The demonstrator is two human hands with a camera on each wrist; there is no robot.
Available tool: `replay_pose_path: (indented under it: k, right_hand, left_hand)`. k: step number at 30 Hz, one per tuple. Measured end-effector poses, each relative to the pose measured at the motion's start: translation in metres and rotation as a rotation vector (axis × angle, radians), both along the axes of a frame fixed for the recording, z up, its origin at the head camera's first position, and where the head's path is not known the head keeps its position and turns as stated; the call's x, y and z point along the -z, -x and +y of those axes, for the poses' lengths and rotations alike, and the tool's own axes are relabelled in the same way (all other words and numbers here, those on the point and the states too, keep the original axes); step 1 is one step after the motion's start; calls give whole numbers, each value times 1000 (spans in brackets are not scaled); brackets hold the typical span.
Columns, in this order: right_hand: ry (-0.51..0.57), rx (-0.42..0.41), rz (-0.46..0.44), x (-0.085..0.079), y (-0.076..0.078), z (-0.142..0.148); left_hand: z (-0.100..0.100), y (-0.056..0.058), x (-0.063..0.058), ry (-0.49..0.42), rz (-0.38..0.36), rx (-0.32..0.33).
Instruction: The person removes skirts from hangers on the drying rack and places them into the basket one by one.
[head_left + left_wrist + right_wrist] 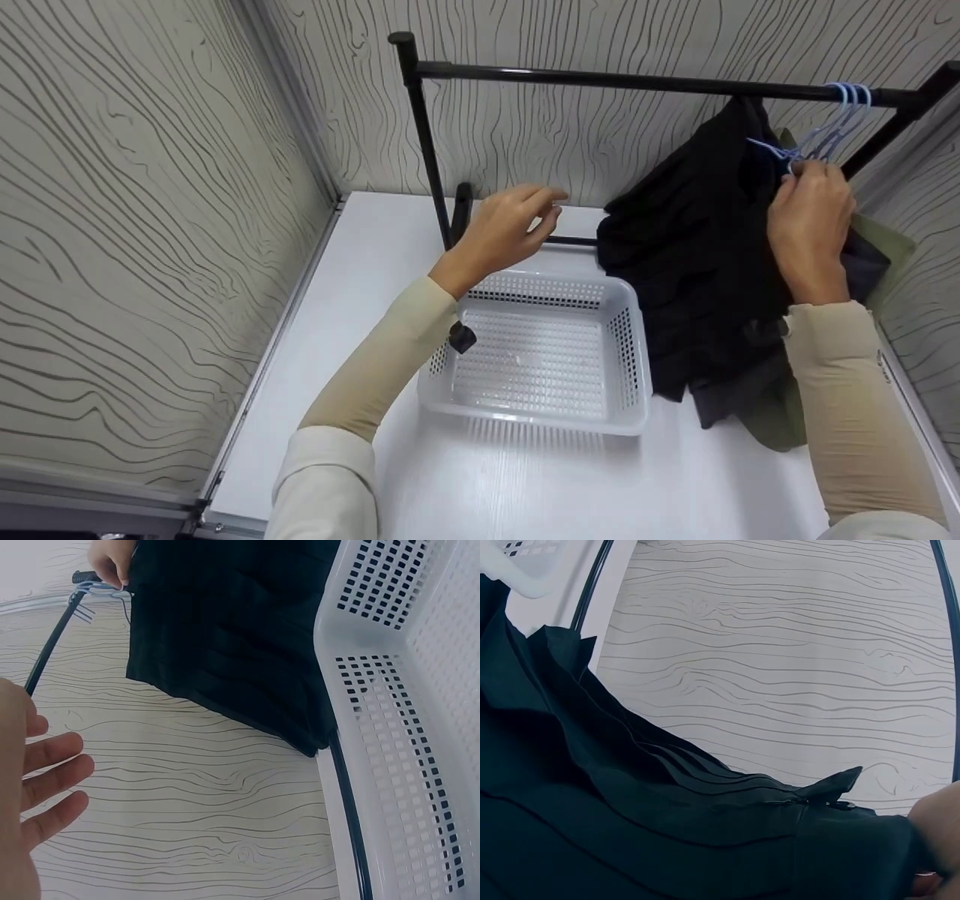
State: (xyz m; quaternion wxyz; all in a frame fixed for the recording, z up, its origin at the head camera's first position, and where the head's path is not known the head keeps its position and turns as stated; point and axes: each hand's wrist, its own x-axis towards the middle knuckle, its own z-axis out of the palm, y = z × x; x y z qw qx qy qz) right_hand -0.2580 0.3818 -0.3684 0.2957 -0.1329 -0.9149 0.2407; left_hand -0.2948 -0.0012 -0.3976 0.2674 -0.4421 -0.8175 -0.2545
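Observation:
A black pleated garment (697, 247), which looks like a skirt, hangs from the right part of a black rack. My right hand (814, 225) grips its upper edge, close under several blue hangers (844, 124) hooked on the rail. In the right wrist view the garment's waistband and folds (727, 825) run up to the hand (937, 840) at the frame edge. My left hand (510, 225) is in the air above the back of a white basket (645, 360), left of the garment. Its fingers are loosely bent and hold nothing.
The rack's rail (600, 78) spans the back, with a post (427, 150) on the left. Green cloth (776, 420) and dark grey cloth (720, 397) show beneath the black garment. The basket stands on a white table (315, 375) between wood-patterned walls (135, 225).

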Motion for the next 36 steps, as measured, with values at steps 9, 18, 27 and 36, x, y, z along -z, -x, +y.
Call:
replay_pose_path:
  k: [9, 18, 27, 36]
  right_hand:
    - [16, 2, 22, 3, 4, -1]
    - [27, -7, 31, 1, 5, -3]
    - [22, -22, 82, -2, 2, -6]
    - [-13, -49, 189, -11, -4, -13]
  left_hand:
    - [11, 3, 1, -10, -8, 7]
    - [17, 6, 4, 10, -29, 7]
    - [20, 7, 6, 4, -33, 9]
    - [25, 8, 6, 1, -38, 12]
